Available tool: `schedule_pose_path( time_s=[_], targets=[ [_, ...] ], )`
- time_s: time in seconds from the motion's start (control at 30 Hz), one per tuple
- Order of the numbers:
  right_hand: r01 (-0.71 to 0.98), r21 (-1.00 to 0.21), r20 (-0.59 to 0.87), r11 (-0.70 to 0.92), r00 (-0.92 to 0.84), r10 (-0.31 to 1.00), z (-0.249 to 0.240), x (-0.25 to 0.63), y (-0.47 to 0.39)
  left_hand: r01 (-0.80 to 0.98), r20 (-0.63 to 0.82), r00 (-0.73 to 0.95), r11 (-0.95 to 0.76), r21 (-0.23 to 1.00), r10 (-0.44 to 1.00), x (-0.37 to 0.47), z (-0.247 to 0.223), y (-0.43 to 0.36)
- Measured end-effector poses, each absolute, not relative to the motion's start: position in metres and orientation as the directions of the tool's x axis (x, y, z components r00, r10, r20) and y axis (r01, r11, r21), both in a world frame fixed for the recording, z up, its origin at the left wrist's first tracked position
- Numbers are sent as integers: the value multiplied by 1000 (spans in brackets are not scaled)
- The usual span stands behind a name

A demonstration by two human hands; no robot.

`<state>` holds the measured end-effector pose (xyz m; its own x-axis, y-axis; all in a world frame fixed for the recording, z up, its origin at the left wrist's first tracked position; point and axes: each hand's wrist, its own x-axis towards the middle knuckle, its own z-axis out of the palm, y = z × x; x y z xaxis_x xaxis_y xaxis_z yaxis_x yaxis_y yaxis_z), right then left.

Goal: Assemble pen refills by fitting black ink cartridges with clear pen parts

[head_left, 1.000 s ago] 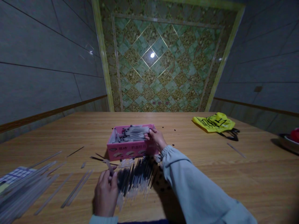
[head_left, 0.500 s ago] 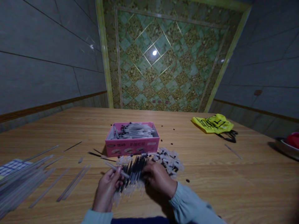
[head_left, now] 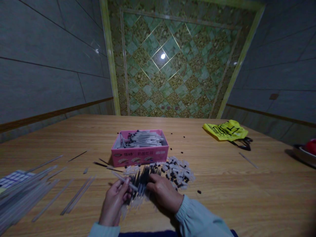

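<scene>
My left hand [head_left: 115, 199] pinches a pale translucent tube [head_left: 124, 180] that points up and to the left. My right hand [head_left: 164, 191] lies over the right side of a pile of thin black sticks [head_left: 143, 179]; its fingers are curled, and what they hold, if anything, is hidden. Just behind the hands stands a pink box [head_left: 139, 157], filled with pale tubes [head_left: 145, 138] that have dark ends. Small clear caps and black plugs [head_left: 181, 172] lie heaped to the right of the sticks.
Long clear tubes [head_left: 29, 194] are spread at the left over a checked cloth or paper [head_left: 16, 177]. A yellow bag [head_left: 227, 130] lies at the back right. A bowl with something red [head_left: 306, 154] stands at the right edge.
My right hand has shifted slightly left over the black sticks, showing more of the caps and plugs. My left hand still holds the tube in nearly the same place.
</scene>
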<state>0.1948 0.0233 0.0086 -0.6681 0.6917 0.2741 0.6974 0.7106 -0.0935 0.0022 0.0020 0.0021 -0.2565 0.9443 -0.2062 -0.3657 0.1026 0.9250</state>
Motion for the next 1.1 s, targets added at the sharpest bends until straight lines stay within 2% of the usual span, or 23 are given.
schedule_pose_path(
  time_s=[0.23, 0.57, 0.83, 1.1],
  targets=[
    [613, -109, 279, 782, -737, 616, 6, 198, 24, -400, -223, -276, 99, 911, 935, 4, 4, 2],
    [583, -57, 321, 811, -758, 568, -2, 201, 25, -608, -294, -201, 117, 785, 934, -3, -8, 7],
    [560, -101, 275, 822, -779, 564, 3, 200, 23, -621, -313, -199, 128, 773, 929, 0, 2, 4],
    [560, -48, 272, 827, -789, 551, 0, 201, 24, -611, -313, -209, 126, 781, 926, 1, 1, 6]
  ],
)
